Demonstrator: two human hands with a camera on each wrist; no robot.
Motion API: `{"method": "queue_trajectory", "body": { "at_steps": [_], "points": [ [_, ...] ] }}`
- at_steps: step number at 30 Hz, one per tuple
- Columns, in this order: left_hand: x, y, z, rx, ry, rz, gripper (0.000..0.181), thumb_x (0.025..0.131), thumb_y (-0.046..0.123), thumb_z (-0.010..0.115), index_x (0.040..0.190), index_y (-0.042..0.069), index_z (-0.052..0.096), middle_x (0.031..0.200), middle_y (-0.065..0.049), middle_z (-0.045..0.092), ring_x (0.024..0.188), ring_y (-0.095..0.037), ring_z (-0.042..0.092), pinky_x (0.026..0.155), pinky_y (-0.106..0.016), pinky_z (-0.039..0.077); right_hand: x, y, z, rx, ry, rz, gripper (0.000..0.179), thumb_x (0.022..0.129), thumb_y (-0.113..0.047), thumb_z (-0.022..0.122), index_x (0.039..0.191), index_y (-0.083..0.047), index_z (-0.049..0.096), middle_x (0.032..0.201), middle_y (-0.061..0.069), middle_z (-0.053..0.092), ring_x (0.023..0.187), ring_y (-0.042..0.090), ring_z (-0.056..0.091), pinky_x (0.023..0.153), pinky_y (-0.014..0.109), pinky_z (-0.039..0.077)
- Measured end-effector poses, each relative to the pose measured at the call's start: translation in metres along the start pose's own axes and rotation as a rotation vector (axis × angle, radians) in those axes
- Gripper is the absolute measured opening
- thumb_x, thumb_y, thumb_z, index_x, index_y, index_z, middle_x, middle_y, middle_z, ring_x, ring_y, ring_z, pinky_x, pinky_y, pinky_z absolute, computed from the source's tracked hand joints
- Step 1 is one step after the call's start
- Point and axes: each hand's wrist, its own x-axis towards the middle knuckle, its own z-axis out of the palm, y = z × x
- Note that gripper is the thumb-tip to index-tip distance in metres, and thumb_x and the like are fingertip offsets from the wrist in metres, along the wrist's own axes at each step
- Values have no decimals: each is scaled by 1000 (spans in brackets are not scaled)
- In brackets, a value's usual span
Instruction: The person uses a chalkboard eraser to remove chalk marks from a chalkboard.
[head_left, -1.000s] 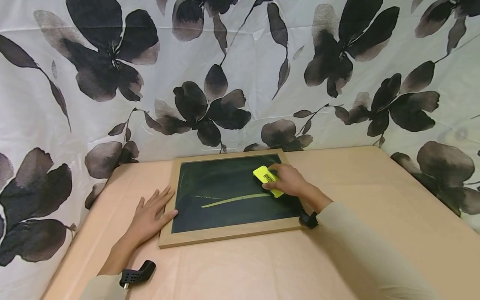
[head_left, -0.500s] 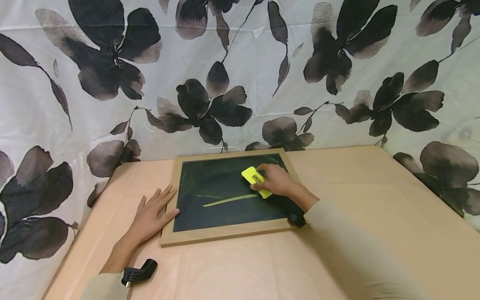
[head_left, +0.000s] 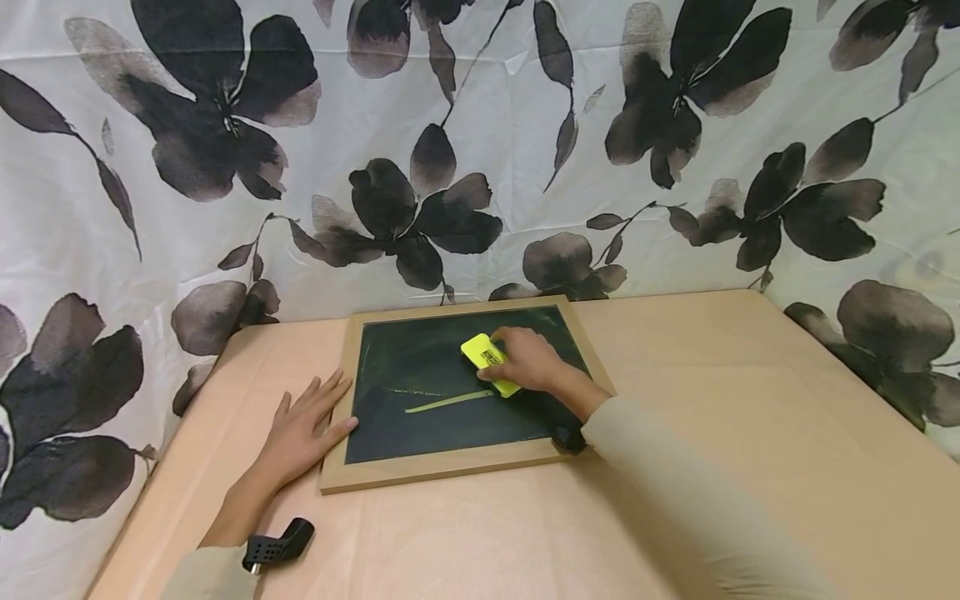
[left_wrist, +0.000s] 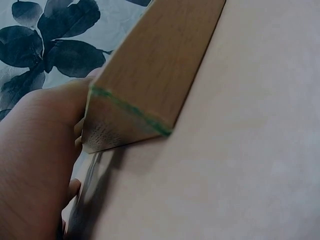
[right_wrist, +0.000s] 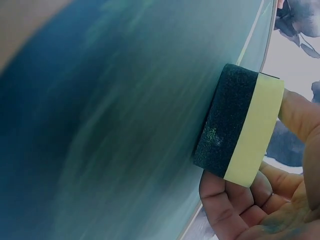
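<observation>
Two-handed: clamping yellow eraser (head_left: 476,348) against chalkboard (head_left: 408,354) in fingers of right hand (head_left: 529,360), resting left hand (head_left: 302,432), fingers apart, on frame (head_left: 450,469).

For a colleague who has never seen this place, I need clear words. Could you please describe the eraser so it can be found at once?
On the table lies a wood-framed board. Against its dark surface, the right hand grips the eraser, at one end of a yellow line. Unlike that thin line, it is a thick, bright yellow block with a dark underside.
</observation>
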Motion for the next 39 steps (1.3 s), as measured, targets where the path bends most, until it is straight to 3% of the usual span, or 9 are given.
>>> {"method": "queue_trajectory", "body": {
  "at_steps": [13, 32, 39],
  "points": [
    [-1, 0, -2, -4, 13, -1, 68, 92, 45, 58, 148, 12, 39, 154, -12, 28, 139, -42, 21, 106, -68, 3, 14, -33, 9, -8, -40, 3, 74, 79, -46, 75, 134, -2, 53, 117, 11, 61, 94, 24, 54, 81, 40, 47],
    [1, -7, 0, 1, 27, 0, 68, 91, 46, 59, 147, 12, 41, 153, -13, 30, 138, -44, 22, 105, -69, 3, 31, -76, 26, -51, -87, -77, 74, 81, -50, 72, 134, -3, 52, 112, 7, 62, 89, 20, 54, 78, 36, 47],
    [3, -4, -1, 14, -4, -11, 68, 92, 48, 57, 148, 14, 39, 155, -10, 28, 140, -41, 21, 106, -68, 3, 34, -91, 31, -56, -103, -112, 70, 83, -49, 70, 133, -3, 54, 112, 7, 63, 89, 19, 55, 77, 34, 48]
  ]
}}
